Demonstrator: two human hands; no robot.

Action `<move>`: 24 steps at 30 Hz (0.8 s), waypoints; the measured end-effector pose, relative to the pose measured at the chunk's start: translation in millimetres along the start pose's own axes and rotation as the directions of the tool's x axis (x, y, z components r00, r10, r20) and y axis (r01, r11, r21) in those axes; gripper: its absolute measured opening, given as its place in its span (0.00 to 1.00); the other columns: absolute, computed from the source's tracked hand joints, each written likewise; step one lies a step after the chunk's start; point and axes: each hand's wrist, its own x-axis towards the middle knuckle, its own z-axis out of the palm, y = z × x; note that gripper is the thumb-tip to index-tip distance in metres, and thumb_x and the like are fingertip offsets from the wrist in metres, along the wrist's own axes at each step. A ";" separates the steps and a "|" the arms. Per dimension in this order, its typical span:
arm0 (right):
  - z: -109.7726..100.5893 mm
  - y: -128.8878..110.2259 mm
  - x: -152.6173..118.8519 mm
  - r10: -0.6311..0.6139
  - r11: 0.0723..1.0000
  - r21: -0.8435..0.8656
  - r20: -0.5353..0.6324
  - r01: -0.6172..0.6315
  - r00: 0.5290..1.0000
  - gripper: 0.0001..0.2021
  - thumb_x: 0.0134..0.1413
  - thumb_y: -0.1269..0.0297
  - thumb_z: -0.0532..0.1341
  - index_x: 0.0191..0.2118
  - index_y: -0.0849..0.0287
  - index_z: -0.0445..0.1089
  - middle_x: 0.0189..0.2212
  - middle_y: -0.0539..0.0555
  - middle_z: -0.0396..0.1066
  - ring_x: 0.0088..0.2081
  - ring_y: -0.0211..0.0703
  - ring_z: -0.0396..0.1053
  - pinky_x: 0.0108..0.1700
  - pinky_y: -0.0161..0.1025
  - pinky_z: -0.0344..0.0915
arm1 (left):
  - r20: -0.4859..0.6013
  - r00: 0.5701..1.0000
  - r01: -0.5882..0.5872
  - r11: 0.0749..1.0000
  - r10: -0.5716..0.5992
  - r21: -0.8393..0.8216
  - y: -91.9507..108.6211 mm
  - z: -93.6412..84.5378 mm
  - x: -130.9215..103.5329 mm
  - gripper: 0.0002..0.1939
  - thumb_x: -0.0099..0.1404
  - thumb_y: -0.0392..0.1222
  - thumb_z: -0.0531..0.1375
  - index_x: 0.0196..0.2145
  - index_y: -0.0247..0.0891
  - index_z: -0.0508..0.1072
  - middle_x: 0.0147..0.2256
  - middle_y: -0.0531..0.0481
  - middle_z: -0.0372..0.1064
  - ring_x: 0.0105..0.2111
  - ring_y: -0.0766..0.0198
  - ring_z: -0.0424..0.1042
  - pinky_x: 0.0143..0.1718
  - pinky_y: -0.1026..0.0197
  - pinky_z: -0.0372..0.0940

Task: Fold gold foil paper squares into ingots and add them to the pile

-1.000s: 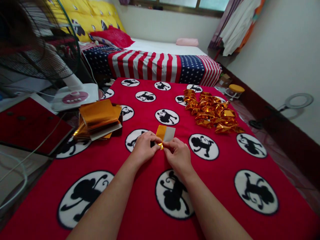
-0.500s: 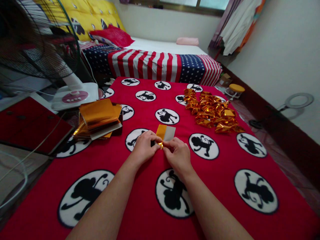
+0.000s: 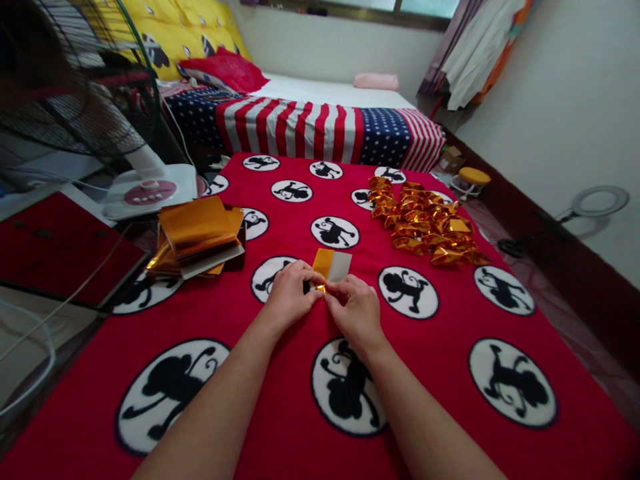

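Left hand [image 3: 293, 293]: fingertips close on the near end of a small paper [image 3: 324, 262], where shiny gold shows.
Right hand [image 3: 356, 307]: thumb and forefinger pinch that same end from the other side.
Paper: between the hands over a red cloth [image 3: 440, 360], its far end part gold, part grey.
Gold stack [image 3: 197, 230]: loosely piled at left, near a fan [image 3: 155, 190].
Folded pieces [image 3: 425, 227]: clustered at far right on the cloth.

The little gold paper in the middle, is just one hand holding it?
No, the left hand and the right hand both pinch the paper's near end.
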 end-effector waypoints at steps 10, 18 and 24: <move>-6.8 7.1 3.0 -0.026 0.995 0.096 0.099 0.016 0.995 0.11 0.49 0.72 0.65 0.39 0.51 0.79 0.29 0.49 0.69 0.31 0.39 0.66 0.34 0.35 0.57 | 0.077 0.993 -0.080 0.993 0.087 -0.085 -4.3 -11.0 -0.4 0.13 0.54 0.25 0.61 0.35 0.40 0.78 0.37 0.49 0.73 0.40 0.60 0.71 0.47 0.57 0.65; -5.3 8.5 4.9 -0.022 0.993 0.114 0.088 0.012 0.996 0.14 0.48 0.72 0.64 0.41 0.50 0.79 0.28 0.48 0.68 0.30 0.38 0.66 0.33 0.34 0.58 | -0.054 0.993 -0.111 0.989 0.107 -0.093 -7.4 -2.0 -3.2 0.06 0.57 0.29 0.63 0.31 0.38 0.75 0.34 0.49 0.73 0.37 0.62 0.71 0.43 0.58 0.65; -3.0 9.7 4.6 0.002 0.993 0.119 0.045 -0.007 0.999 0.13 0.51 0.69 0.64 0.41 0.48 0.79 0.28 0.48 0.68 0.31 0.38 0.66 0.33 0.34 0.58 | -0.096 0.988 -0.126 0.992 0.123 -0.027 -5.7 3.9 -0.7 0.04 0.64 0.37 0.60 0.32 0.40 0.75 0.35 0.50 0.73 0.38 0.62 0.71 0.42 0.59 0.64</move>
